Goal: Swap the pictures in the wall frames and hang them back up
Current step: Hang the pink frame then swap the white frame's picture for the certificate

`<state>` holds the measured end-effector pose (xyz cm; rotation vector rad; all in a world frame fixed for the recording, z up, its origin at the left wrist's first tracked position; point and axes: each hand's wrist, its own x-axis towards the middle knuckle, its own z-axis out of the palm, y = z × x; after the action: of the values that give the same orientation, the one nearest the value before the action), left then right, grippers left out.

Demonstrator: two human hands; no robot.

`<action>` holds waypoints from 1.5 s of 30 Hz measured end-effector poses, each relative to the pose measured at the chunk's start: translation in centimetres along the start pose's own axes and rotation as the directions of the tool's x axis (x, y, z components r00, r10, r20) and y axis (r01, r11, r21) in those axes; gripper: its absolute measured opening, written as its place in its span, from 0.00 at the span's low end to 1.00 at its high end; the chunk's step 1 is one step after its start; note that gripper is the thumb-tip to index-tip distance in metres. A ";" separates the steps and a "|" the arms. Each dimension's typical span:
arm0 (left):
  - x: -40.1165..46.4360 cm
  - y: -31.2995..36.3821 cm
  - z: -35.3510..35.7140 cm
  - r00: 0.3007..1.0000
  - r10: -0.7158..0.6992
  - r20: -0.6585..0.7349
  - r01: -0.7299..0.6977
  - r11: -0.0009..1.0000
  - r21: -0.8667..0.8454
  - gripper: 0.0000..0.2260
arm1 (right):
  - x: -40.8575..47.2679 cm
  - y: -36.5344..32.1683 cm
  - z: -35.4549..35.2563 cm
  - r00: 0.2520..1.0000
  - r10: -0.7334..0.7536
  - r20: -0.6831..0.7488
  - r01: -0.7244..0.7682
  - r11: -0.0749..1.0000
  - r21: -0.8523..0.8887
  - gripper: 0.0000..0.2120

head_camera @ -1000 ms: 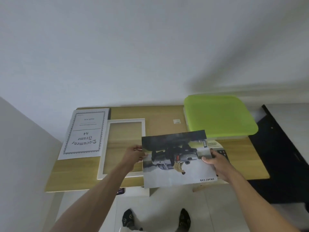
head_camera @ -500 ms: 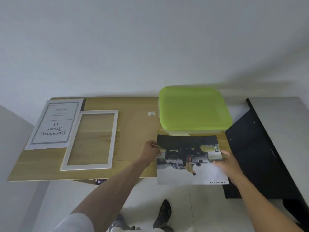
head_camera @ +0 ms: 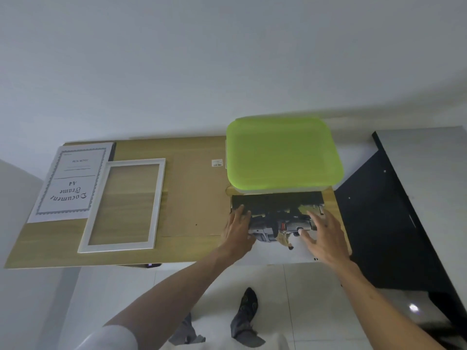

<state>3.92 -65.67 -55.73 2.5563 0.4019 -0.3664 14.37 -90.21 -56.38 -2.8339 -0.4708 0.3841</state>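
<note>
Glossy photo print [head_camera: 278, 205] lies lengthwise under both flat, unclenched hands (left hand [head_camera: 238, 229], right hand [head_camera: 323, 236]); white frame [head_camera: 126, 205] at nine o'clock, nearer the left.

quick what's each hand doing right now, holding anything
Left hand: open, fingers flat on the photo, holding nothing.
Right hand: open, fingers spread on the same photo, holding nothing.

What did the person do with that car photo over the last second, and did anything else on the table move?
The glossy car photo print was held in the air by its side edges; now it lies on the wooden table before the lime-green plastic lid. The left hand and right hand have let go and rest flat on it. The empty white picture frame and the certificate sheet stayed put.
</note>
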 end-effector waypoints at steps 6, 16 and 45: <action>0.1 0.3 0.8 0.991 0.046 0.127 -0.062 0.991 0.123 0.32 | 0.1 0.7 0.6 0.999 -0.013 0.043 0.015 0.999 -0.046 0.31; 0.3 -0.2 0.4 0.990 0.136 0.030 -0.137 0.989 0.054 0.29 | 0.1 0.3 0.3 0.999 -0.036 0.017 0.037 0.998 -0.047 0.31; -3.4 -27.4 -19.2 0.899 -0.243 -0.364 0.211 0.969 -0.126 0.25 | 5.5 -37.9 4.2 0.798 -0.599 0.071 0.597 0.801 0.043 0.27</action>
<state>-5.42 -33.64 -51.11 2.4982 0.8455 0.0686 7.57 -52.71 -50.94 -2.4665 -1.3223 0.3636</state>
